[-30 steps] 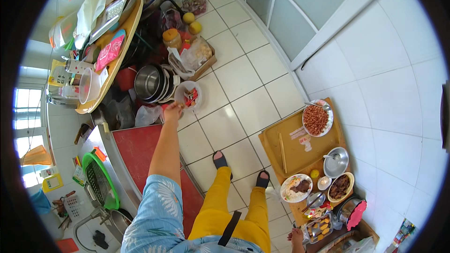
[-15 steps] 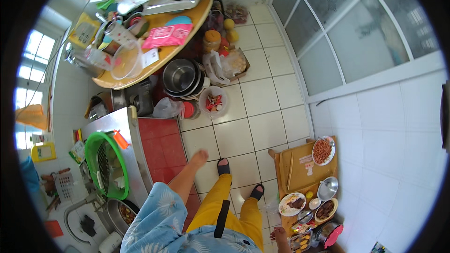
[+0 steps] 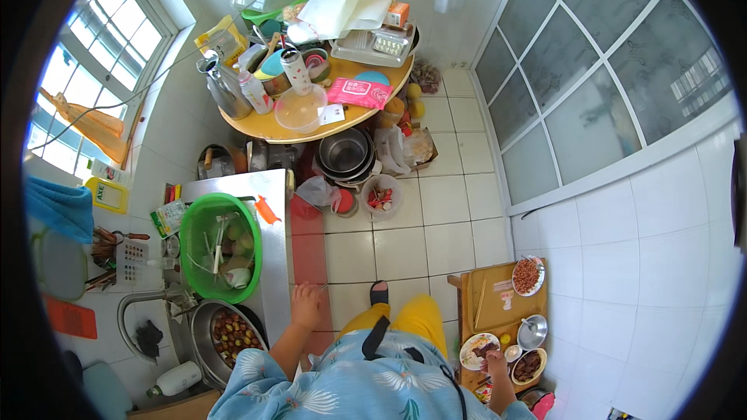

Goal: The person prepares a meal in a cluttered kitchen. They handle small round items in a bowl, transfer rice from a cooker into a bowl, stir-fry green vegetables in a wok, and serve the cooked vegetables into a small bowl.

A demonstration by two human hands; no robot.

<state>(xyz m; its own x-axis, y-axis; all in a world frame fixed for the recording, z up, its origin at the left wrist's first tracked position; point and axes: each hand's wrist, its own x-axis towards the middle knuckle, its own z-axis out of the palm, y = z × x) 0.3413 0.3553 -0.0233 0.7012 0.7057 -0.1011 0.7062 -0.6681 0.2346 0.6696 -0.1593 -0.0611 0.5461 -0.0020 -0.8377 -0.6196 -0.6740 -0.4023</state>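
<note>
My left hand (image 3: 306, 307) hovers beside the front edge of the steel counter (image 3: 274, 264), its fingers loosely apart and no clear object in it. On the right, my right hand (image 3: 496, 362) reaches over a white plate (image 3: 469, 359) on the low wooden table. Its fingers bunch together against dark brown meat pieces (image 3: 484, 348) on that plate; whether they grip one is too small to tell. Close to this hand are an oval dish of dark meat (image 3: 528, 366), a small white bowl (image 3: 513, 353) and a metal pot (image 3: 532, 332).
A green basin (image 3: 256, 243) with utensils and vegetables stands on the counter at left, above a sink pot of brown chunks (image 3: 235, 338). Ahead, a crowded round table (image 3: 257, 131) overhangs stacked pots (image 3: 345, 154) and a floor tub (image 3: 395, 212). A white bowl of peanuts (image 3: 529, 276) sits at right.
My view has shifted, so the counter and round table appear farther right. My left hand has come back beside the counter edge. My right hand has moved up from the low table's near side onto the plate.
</note>
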